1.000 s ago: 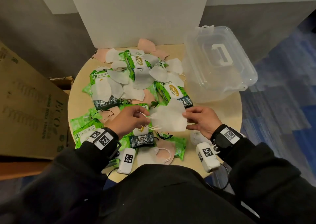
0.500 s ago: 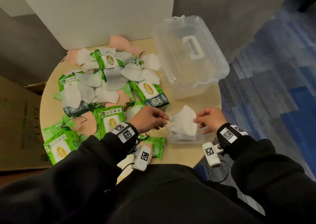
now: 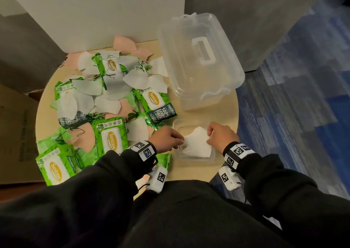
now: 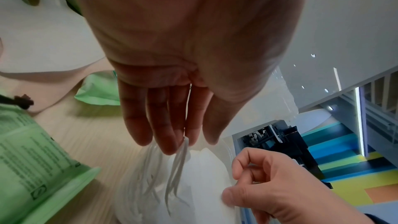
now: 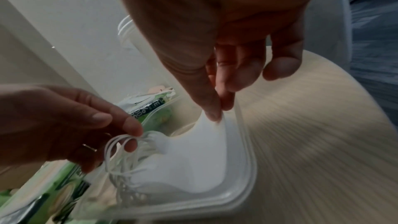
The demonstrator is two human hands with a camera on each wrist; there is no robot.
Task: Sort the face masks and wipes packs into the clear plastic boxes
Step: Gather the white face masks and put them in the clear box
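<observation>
A white face mask (image 3: 198, 145) lies in a small clear box (image 3: 191, 123) at the table's front right, over other white masks. My left hand (image 3: 179, 143) pinches its ear loops (image 5: 120, 142) at the left end. My right hand (image 3: 209, 139) pinches the mask's right edge between thumb and forefinger (image 5: 215, 108). In the left wrist view the loops hang from my fingertips (image 4: 172, 142) above the mask (image 4: 193, 185). Several green wipes packs (image 3: 111, 135) and loose white and pink masks (image 3: 113, 86) cover the table's left half.
A large clear box with a shut lid and white handle (image 3: 203, 52) stands at the back right of the round wooden table (image 3: 223, 113). A white board stands behind the table, a cardboard box (image 3: 17, 134) at the left. Blue carpet lies at the right.
Both hands have carried the white mask from above the pile rightward and down into the small clear box. The head view has swung right, so the pile now appears further left.
</observation>
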